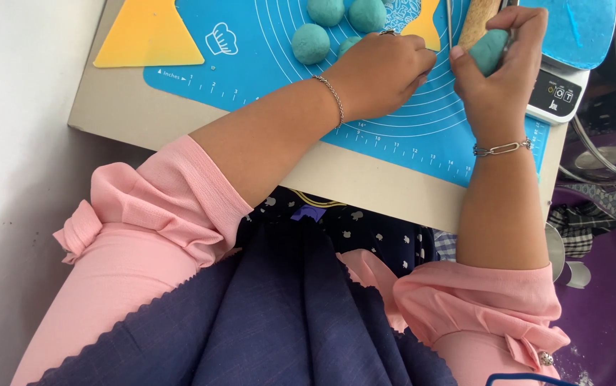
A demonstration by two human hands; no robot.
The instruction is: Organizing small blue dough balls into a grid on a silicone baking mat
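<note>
Right hand (497,68) fingers grip a teal dough lump (488,50); left hand (383,75) fingers curl down on the mat (408,129), beside three dough balls (311,43).

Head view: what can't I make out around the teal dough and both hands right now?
- Left hand: whatever lies under its palm is hidden; a teal ball peeks out behind.
- Right hand: fingers cover most of the teal dough piece.
- Rolling pin, top dough balls, kitchen scale: cut by the top edge.
</note>
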